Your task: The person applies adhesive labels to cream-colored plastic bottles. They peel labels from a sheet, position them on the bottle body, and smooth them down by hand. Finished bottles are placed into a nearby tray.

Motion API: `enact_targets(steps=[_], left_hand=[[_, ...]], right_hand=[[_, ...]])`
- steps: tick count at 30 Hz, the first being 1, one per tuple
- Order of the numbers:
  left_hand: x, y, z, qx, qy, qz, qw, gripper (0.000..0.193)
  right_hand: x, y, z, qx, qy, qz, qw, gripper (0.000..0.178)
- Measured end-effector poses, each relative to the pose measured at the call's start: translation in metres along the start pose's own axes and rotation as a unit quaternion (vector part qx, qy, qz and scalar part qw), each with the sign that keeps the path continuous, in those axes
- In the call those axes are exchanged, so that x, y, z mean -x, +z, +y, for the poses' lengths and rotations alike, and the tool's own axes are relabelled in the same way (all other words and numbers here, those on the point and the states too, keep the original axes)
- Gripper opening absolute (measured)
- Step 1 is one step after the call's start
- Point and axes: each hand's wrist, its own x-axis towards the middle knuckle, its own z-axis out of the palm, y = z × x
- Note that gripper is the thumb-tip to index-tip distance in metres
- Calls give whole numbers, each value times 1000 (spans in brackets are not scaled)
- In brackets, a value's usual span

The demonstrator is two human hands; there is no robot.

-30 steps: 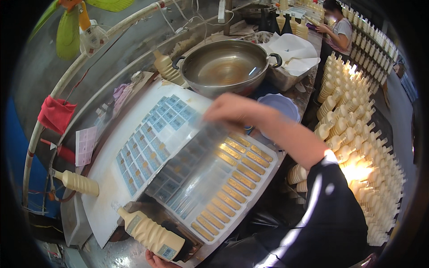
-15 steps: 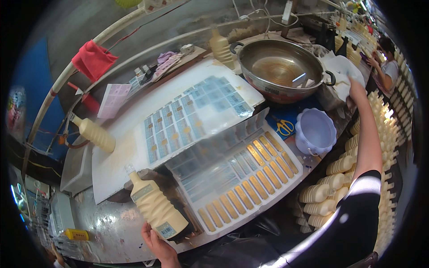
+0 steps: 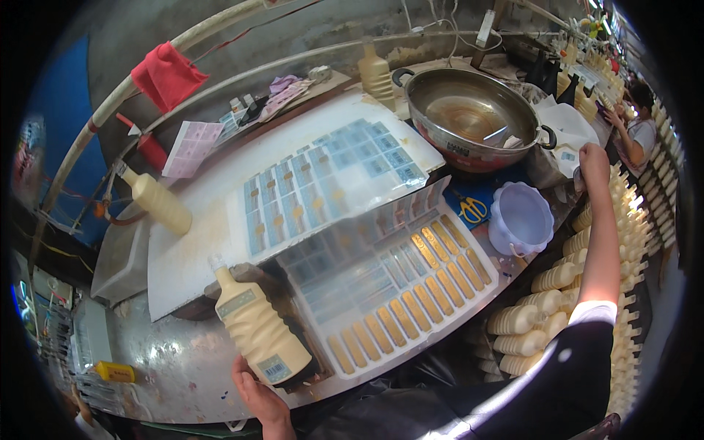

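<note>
The person wears a black elbow-length sleeve (image 3: pixel 587 359) and shiny black clothing (image 3: pixel 385 411).

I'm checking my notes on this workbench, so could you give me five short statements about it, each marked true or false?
1. The left hand is by the base of a cream bottle. True.
2. The right hand is inside the pot. False: it is to the right of the pot, by a white sheet.
3. Scissors with yellow handles lie left of the purple bowl. True.
4. The red cloth lies in the tray. False: it hangs on a rail.
5. The tray holds gold strips. True.
</note>
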Motion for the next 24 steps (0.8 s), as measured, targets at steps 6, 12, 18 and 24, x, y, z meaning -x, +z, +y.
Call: enact_targets(steps=[6, 12, 18, 24], left_hand=[[-6, 0, 6, -41, -19, -11, 999, 48], [1, -15, 7, -44, -21, -24, 999, 44], [-1, -12, 15, -11, -28, -96, 995, 54], [-7, -6, 17, -99, -24, -107, 989, 67]], right_hand=[[60, -116, -128, -199, -71, -29, 977, 37], [222, -178, -302, -509, -293, -361, 724, 18], [355, -177, -403, -505, -335, -573, 552, 42], [412, -168, -441, -584, -210, -553, 556, 68]])
